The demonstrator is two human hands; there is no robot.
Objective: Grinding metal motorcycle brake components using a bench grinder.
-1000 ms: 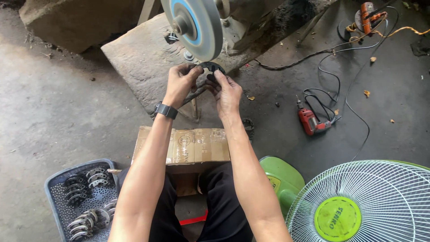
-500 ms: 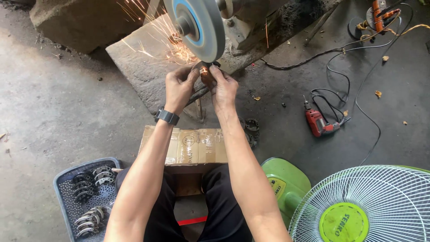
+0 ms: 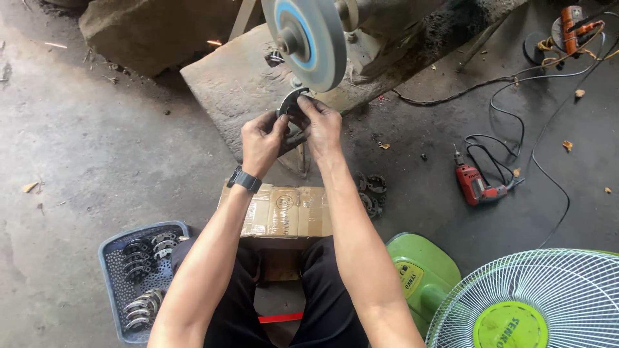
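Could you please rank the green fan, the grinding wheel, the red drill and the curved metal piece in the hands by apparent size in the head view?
1. Green fan, though nearness to the camera inflates it.
2. Grinding wheel.
3. Red drill.
4. Curved metal piece, held by both hands.

A small curved piece of grey metal (image 3: 289, 102), shaped like a half ring, sits pinched between the fingertips of both hands. It is thin and flat-sided, with a dull, dark surface and a paler sheen along its outer arc. The piece stands on edge, its arc bowed up and to the left, its upper end just under the lower rim of the round grey grinding wheel with a blue centre (image 3: 302, 40); whether metal and wheel touch cannot be told. The wheel itself stands upright on its shaft, seen at a slant, its thick grey rim facing the curved piece.
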